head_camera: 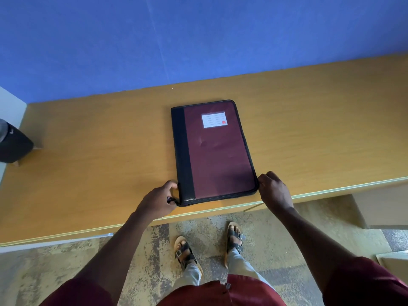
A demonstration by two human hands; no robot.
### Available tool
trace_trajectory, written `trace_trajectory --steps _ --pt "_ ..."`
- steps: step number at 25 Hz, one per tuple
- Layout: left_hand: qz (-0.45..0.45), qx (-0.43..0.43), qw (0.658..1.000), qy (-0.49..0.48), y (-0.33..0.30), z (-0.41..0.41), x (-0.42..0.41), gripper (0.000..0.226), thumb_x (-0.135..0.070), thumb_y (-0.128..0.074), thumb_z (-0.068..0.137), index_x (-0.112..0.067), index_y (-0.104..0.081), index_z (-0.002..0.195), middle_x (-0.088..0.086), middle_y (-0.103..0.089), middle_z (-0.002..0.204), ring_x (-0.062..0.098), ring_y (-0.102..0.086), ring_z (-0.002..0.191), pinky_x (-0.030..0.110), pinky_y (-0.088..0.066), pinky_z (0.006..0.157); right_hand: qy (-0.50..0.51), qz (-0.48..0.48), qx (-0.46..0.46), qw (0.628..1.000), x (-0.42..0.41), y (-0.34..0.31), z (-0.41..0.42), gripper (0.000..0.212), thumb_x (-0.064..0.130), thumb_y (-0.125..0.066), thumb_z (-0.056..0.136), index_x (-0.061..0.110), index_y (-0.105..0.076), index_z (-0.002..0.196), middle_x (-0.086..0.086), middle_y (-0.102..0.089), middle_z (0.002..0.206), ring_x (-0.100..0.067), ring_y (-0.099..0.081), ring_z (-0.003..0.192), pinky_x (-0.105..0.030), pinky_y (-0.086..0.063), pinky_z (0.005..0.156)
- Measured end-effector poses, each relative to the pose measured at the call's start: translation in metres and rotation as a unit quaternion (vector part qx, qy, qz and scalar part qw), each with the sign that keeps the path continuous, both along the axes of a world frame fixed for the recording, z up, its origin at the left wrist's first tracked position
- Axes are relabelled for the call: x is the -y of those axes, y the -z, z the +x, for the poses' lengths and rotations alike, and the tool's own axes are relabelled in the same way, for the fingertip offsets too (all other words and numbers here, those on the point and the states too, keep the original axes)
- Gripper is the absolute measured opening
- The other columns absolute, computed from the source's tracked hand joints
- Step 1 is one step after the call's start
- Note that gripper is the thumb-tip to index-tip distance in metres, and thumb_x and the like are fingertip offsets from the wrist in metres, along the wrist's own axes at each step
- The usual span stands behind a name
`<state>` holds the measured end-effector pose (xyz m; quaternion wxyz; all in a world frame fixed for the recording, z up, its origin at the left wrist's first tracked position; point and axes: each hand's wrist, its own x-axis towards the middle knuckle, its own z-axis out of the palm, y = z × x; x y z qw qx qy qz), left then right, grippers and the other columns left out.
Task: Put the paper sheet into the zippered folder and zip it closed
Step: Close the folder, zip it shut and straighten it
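Maroon shirt (220,292) and two sandalled feet (235,239) sit lowest in view, above the patterned floor. Beyond them the zippered folder (218,151) lies flat and closed on the wooden surface (99,162), near its front edge, long axis pointing away toward the blue wall (198,40). Its lined label (213,119) carries a red mark; no writing is readable. Left hand (159,200) fingers pinch something small at the near left corner; right hand (273,191) fingers curl against the near right corner. A dark object (13,146) stands far left.

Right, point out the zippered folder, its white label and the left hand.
zippered folder (218,155): head view, middle of the maroon cover.
white label (213,119): head view, centre of the lined card near the far end.
left hand (160,200): head view, back of the hand at the folder's near left corner.
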<state>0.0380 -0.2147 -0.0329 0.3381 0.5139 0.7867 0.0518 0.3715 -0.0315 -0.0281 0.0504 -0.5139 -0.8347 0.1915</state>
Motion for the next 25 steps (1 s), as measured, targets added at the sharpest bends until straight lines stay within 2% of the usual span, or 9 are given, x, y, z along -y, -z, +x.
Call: trace_trajectory --steps 2,4,6,8,10,14,21,25 --pt "0.006 0.010 0.999 -0.038 -0.003 0.001 -0.014 0.060 -0.041 -0.063 0.088 -0.028 -0.040 0.142 -0.014 -0.063 0.087 0.005 -0.061 0.072 0.029 -0.048 0.060 -0.042 0.010 0.016 0.999 -0.009 -0.001 0.001 0.011 0.006 -0.052 0.095 0.008 -0.063 0.092 -0.006 -0.058 0.090 -0.022 -0.051 0.058 -0.032 -0.046 0.049" --pt "0.022 -0.004 0.997 -0.070 -0.009 0.005 -0.031 0.077 -0.055 -0.060 0.089 -0.023 -0.029 0.152 -0.007 -0.063 0.112 0.013 -0.064 0.095 0.032 -0.050 0.074 -0.061 0.010 0.022 0.998 -0.018 -0.002 0.002 0.011 0.009 -0.052 0.095 0.009 -0.062 0.091 -0.005 -0.060 0.088 -0.025 -0.055 0.059 -0.035 -0.048 0.050" --pt "0.022 -0.019 0.996 -0.088 -0.014 0.011 -0.053 0.095 -0.063 -0.060 0.086 -0.020 -0.014 0.157 0.005 -0.047 0.143 0.025 -0.057 0.120 0.038 -0.050 0.087 -0.071 0.006 0.025 0.997 -0.027 -0.003 0.002 0.011 0.013 -0.053 0.095 0.011 -0.063 0.091 -0.006 -0.061 0.087 -0.030 -0.059 0.063 -0.037 -0.050 0.051" --pt "0.009 -0.028 0.996 -0.088 -0.019 0.018 -0.074 0.106 -0.064 -0.064 0.084 -0.021 -0.002 0.159 0.010 -0.030 0.153 0.031 -0.052 0.127 0.042 -0.051 0.088 -0.086 0.010 0.030 0.996 -0.038 -0.003 0.000 0.011 0.015 -0.053 0.095 0.011 -0.062 0.090 -0.006 -0.061 0.086 -0.033 -0.061 0.064 -0.035 -0.046 0.050" --pt "-0.001 -0.040 0.995 -0.090 -0.022 0.021 -0.091 0.111 -0.060 -0.067 0.084 -0.020 0.004 0.158 0.012 -0.023 0.155 0.033 -0.051 0.127 0.042 -0.053 0.089 -0.102 0.016 0.033 0.994 -0.049 -0.003 -0.004 0.011 0.017 -0.053 0.095 0.011 -0.061 0.090 -0.007 -0.061 0.086 -0.035 -0.061 0.065 -0.035 -0.045 0.050" --pt "-0.008 -0.037 0.993 -0.109 -0.019 0.019 -0.106 0.113 -0.056 -0.069 0.085 -0.018 0.008 0.158 0.011 -0.015 0.160 0.033 -0.041 0.138 0.045 -0.049 0.100 -0.122 0.018 0.028 0.992 -0.073 -0.002 -0.016 0.011 0.019 -0.053 0.095 0.012 -0.060 0.091 -0.007 -0.060 0.088 -0.036 -0.062 0.066 -0.033 -0.040 0.050" --pt "-0.014 -0.031 0.988 -0.150 -0.017 0.019 -0.121 0.113 -0.055 -0.069 0.084 -0.018 0.007 0.158 0.010 -0.013 0.161 0.033 -0.032 0.143 0.048 -0.043 0.108 -0.154 0.014 0.033 0.987 -0.113 0.000 -0.034 0.014 0.022 -0.050 0.097 0.012 -0.060 0.094 -0.006 -0.060 0.091 -0.034 -0.063 0.069 -0.037 -0.048 0.053" --pt "-0.015 -0.034 0.985 -0.166 -0.018 0.017 -0.129 0.111 -0.054 -0.068 0.086 -0.016 0.006 0.158 0.010 -0.013 0.161 0.033 -0.030 0.144 0.048 -0.041 0.110 -0.159 0.010 0.039 0.986 -0.134 -0.001 -0.049 0.014 0.023 -0.048 0.098 0.013 -0.059 0.094 -0.005 -0.059 0.091 -0.032 -0.062 0.070 -0.032 -0.042 0.053"
